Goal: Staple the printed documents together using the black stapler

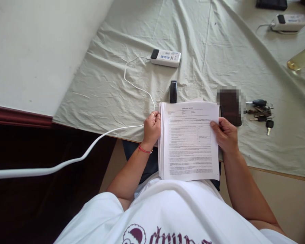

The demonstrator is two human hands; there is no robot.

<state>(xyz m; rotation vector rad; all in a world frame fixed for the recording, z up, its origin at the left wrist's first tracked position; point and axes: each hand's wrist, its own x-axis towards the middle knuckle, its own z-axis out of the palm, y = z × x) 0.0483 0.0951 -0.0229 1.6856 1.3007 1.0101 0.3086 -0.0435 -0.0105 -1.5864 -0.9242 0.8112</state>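
Note:
A stack of printed papers [190, 142] is held up between my hands at the table's front edge, its lower end close to my shirt. My left hand [153, 125] is closed on the stack's left edge, fingers curled. My right hand [225, 132] pinches the right edge, with the thumb on the top sheet and the fingers behind. Just beyond the papers' top edge lies a small black stapler-like object [173, 91]. To the right of the stack is a dark phone-like slab [230, 108], partly pixelated.
A bunch of keys [263, 113] lies at the right. A white power bank [165, 58] with a white cable [96, 142] sits farther back; the cable runs past my left hand. Another power bank [289, 23] and a bottle [301, 57] are on the cloth-covered table [198, 71].

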